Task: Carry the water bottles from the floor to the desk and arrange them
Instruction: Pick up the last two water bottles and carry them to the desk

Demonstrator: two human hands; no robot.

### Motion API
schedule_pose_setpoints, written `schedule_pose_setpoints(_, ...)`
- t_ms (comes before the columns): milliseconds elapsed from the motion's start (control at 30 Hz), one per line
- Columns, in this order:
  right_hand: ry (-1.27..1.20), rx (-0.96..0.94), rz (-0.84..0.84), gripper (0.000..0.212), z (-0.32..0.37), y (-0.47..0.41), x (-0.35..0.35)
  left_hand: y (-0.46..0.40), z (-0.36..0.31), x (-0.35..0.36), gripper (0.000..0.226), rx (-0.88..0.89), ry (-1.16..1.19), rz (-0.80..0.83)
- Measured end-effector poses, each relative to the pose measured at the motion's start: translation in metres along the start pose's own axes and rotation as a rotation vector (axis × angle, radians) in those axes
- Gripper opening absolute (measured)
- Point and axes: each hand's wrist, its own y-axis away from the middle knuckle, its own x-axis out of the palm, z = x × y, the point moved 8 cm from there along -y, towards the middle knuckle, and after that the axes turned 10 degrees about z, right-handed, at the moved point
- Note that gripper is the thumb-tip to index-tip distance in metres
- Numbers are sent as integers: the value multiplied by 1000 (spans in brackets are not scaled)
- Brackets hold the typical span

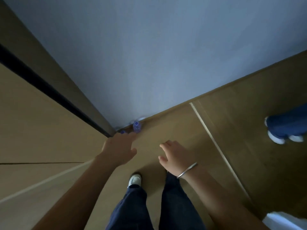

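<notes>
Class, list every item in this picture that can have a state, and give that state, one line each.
Left hand: open, reaching toward the bottles, holding nothing.
Right hand: open, fingers relaxed, holding nothing.
Upright bottle: standing on the floor in the corner by the wall, blue cap on.
Second bottle: on the floor, mostly hidden behind the left hand's fingers.
Bracelet: worn on the right wrist.

We see bare forearms with no sleeves, a thin silver bangle (187, 170) on the wrist of the right hand (174, 155), dark navy trousers (132, 211), and a white shoe (135, 179).
</notes>
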Motion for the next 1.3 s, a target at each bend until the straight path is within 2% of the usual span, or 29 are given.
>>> schedule_pose_setpoints(133, 22, -123, 27, 39, -23, -48, -4, -41, -4, 6, 57, -129, 62, 10)
schedule_pose_setpoints(267, -30, -174, -11, 34, -42, -101, 6, -99, -3, 32, 49, -180, 151, -13)
schedule_pose_setpoints(367, -91, -152, 23, 34, -60, -157, 40, -154, 22, 69, 45, -247, 231, -17)
schedule_pose_setpoints(467, -117, -120, 112, 40, -83, -224, 103, -213, 58, 124, 46, -314, 257, -8)
schedule_pose_setpoints(633, -159, -74, 207, 45, -115, -333, 196, -305, 103, 221, 63, -368, 233, 97)
schedule_pose_setpoints(767, -107, -111, 239, 51, -121, -403, 249, -358, 140, 263, 73, -475, 243, 46)
schedule_pose_setpoints(867, -91, -126, 220, 51, -125, -444, 274, -386, 164, 290, 83, -572, 376, 23)
schedule_pose_setpoints(967, -157, -80, 171, 54, -134, -476, 291, -404, 186, 315, 95, -645, 433, 2)
schedule_pose_setpoints(1067, -237, -72, 142, 53, -140, -500, 301, -422, 205, 326, 96, -679, 433, -39)
schedule_pose_setpoints(1200, -332, -95, 150, 70, -138, -528, 312, -439, 223, 335, 80, -696, 746, -193)
schedule_pose_setpoints(1300, -572, -110, 173, 78, -128, -547, 325, -443, 230, 347, 71, -718, 935, -239)
